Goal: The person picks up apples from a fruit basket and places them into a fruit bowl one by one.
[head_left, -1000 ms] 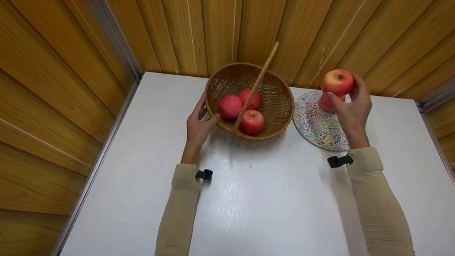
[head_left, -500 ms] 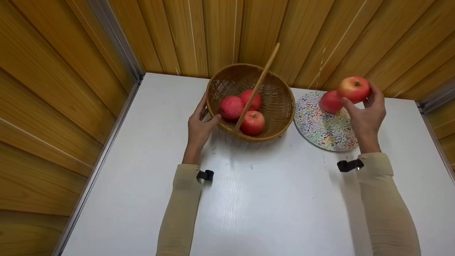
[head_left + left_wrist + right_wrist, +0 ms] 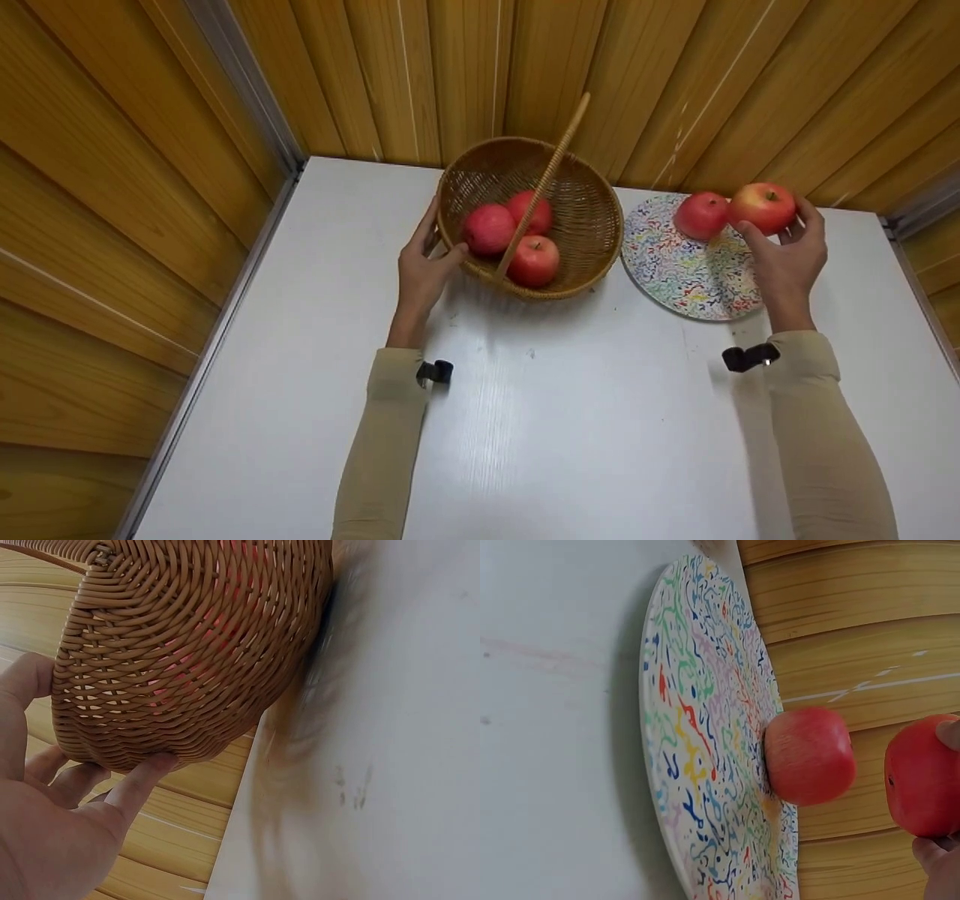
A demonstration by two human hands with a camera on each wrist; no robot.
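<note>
Smooth red apple [image 3: 763,208] moved rightward, lower in head view; right hand [image 3: 793,261] pinches it, left hand [image 3: 421,274] grips woven basket [image 3: 581,217]. Right-wrist view crops apple.

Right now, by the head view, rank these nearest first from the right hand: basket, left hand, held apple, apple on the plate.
1. Held apple: in the right hand
2. Apple on the plate: leftward
3. Basket: left of the plate
4. Left hand: basket's left side
</note>
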